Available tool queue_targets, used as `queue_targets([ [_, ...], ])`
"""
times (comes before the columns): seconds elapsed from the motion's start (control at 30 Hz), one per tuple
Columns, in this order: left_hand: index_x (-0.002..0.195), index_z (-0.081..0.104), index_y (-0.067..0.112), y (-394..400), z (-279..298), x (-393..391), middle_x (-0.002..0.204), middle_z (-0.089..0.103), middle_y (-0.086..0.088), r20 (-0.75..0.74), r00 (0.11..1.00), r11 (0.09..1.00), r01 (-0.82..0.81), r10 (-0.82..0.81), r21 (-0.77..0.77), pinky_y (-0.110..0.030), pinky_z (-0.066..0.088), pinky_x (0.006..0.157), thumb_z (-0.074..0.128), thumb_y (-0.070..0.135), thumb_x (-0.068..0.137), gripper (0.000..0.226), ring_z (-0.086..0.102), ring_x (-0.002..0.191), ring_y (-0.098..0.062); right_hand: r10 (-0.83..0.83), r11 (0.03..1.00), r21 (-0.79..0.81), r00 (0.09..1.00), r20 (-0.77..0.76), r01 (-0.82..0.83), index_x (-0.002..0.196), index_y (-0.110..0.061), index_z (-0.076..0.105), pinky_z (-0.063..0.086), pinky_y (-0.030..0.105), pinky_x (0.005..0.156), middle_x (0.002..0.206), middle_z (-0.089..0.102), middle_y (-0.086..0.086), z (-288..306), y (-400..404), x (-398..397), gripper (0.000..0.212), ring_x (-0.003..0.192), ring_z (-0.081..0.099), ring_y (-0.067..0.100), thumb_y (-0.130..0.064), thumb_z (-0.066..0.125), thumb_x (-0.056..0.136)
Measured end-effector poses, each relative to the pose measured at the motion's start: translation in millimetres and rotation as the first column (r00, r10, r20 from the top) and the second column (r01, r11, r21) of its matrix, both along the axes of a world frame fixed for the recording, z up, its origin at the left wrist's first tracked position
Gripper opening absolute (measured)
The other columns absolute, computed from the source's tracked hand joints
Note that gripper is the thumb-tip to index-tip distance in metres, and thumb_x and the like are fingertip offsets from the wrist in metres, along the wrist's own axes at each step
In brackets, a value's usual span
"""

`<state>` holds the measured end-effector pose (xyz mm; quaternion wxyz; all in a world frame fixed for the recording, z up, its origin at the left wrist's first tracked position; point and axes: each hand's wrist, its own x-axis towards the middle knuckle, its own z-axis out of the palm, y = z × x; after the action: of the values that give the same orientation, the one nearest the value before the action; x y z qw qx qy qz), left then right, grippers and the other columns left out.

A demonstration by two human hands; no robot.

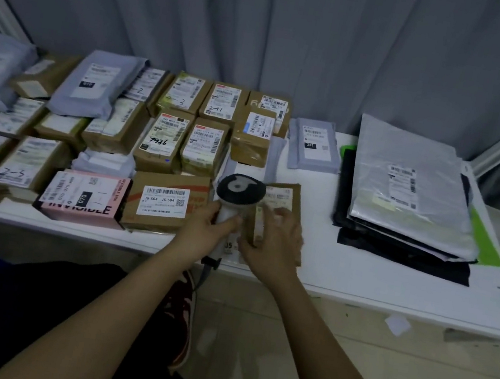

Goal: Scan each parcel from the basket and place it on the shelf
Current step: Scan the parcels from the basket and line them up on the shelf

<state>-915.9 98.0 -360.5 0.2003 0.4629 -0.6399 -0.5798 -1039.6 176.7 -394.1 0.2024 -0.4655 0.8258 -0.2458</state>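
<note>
The parcel (282, 207) is a flat brown cardboard box with a white label, lying near the front edge of the white shelf (358, 282). The left hand (206, 228) grips the white scanner (237, 197). The right hand (273, 242) rests on the parcel with fingers loosely curled over it.

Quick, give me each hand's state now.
Left hand: grips the scanner handle.
Right hand: holds a small brown parcel on the table.
</note>
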Motion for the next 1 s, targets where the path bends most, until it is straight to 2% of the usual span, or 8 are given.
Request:
queue_targets([
  [0.07, 0.094, 0.064, 0.023, 0, 4, 3, 0.096, 0.069, -0.001, -0.033, 0.997, 0.997, -0.065, 0.066, 0.043, -0.039, 0.054, 0.087, 0.063, 0.02, 0.091, 0.005, 0.067, 0.095, -0.021, -0.18, 0.976, 0.106, 0.98, -0.082, 0.188, 0.154, -0.028, 0.003, 0.008, 0.05, 0.115, 0.158, -0.004, 0.011, -18, 6, 1, 0.112, 0.144, 0.0, 0.036, -0.068, 0.066, 0.071],
  [0.13, 0.093, 0.063, 0.022, -1, 8, 5, 0.099, 0.069, -0.007, -0.05, 0.992, 0.992, -0.11, 0.113, 0.056, -0.04, 0.054, 0.087, 0.063, 0.019, 0.091, 0.005, 0.066, 0.097, -0.023, -0.233, 0.954, 0.173, 0.969, -0.084, 0.245, 0.153, -0.03, -0.007, 0.011, 0.055, 0.114, 0.159, -0.015, 0.014, -35, 15, 5, 0.122, 0.145, -0.003, 0.04, -0.076, 0.064, 0.065],
  [0.3, 0.105, 0.064, 0.01, -2, 11, 13, 0.1, 0.068, -0.009, -0.108, 0.977, 0.981, -0.178, 0.185, 0.073, -0.034, 0.053, 0.081, 0.064, 0.018, 0.091, 0.017, 0.064, 0.092, -0.02, -0.22, 0.975, 0.044, 0.976, -0.004, 0.219, 0.152, -0.03, 0.015, 0.037, 0.052, 0.102, 0.155, 0.007, 0.013, -39, 24, 7, 0.11, 0.134, 0.02, 0.037, -0.065, 0.068, 0.062],
  [0.47, 0.094, 0.063, 0.019, -11, 16, 14, 0.09, 0.069, 0.001, -0.208, 0.947, 0.967, -0.226, 0.246, 0.114, -0.016, 0.053, 0.062, 0.062, 0.016, 0.092, 0.004, 0.066, 0.074, -0.001, -0.427, 0.898, -0.131, 0.904, -0.028, 0.42, 0.149, -0.028, 0.023, 0.031, 0.053, 0.104, 0.157, 0.006, 0.015, -15, 11, -35, 0.101, 0.137, 0.015, 0.036, -0.052, 0.077, 0.067],
  [0.7, 0.091, 0.063, 0.019, -15, 12, 12, 0.085, 0.068, 0.006, -0.211, 0.936, 0.956, -0.253, 0.281, 0.151, -0.013, 0.05, 0.056, 0.062, 0.018, 0.092, 0.002, 0.064, 0.067, 0.004, -0.413, 0.862, 0.267, 0.902, -0.122, 0.431, 0.145, -0.025, 0.025, 0.023, 0.058, 0.108, 0.156, 0.002, 0.02, -14, -51, -91, 0.093, 0.139, 0.011, 0.043, -0.064, 0.068, 0.072],
  [0.83, 0.091, 0.062, 0.023, -21, 8, 16, 0.088, 0.068, 0.009, -0.19, 0.942, 0.956, -0.249, 0.276, 0.154, -0.014, 0.048, 0.06, 0.062, 0.019, 0.092, 0.005, 0.065, 0.073, 0.002, -0.285, 0.912, 0.297, 0.958, -0.041, 0.284, 0.148, -0.029, 0.025, 0.009, 0.062, 0.114, 0.159, -0.011, 0.018, -21, -73, -95, 0.095, 0.144, -0.005, 0.043, -0.079, 0.055, 0.073],
  [0.9, 0.091, 0.062, 0.024, -24, 5, 19, 0.086, 0.068, 0.011, -0.186, 0.941, 0.954, -0.254, 0.282, 0.16, -0.011, 0.047, 0.057, 0.061, 0.019, 0.092, 0.005, 0.065, 0.067, 0.006, -0.275, 0.921, 0.262, 0.958, -0.086, 0.288, 0.15, -0.027, 0.025, 0.0, 0.059, 0.115, 0.16, -0.01, 0.018, -19, -77, -88, 0.089, 0.146, -0.009, 0.041, -0.075, 0.051, 0.08],
  [1.0, 0.091, 0.062, 0.025, -27, 7, 23, 0.086, 0.068, 0.011, -0.181, 0.935, 0.944, -0.273, 0.306, 0.182, -0.012, 0.047, 0.057, 0.061, 0.021, 0.093, 0.005, 0.065, 0.07, 0.004, -0.205, 0.976, -0.089, 0.973, -0.103, 0.197, 0.143, -0.016, 0.043, 0.01, 0.043, 0.115, 0.158, 0.014, 0.02, -11, -63, -55, 0.057, 0.145, 0.009, 0.038, -0.041, 0.054, 0.093],
])
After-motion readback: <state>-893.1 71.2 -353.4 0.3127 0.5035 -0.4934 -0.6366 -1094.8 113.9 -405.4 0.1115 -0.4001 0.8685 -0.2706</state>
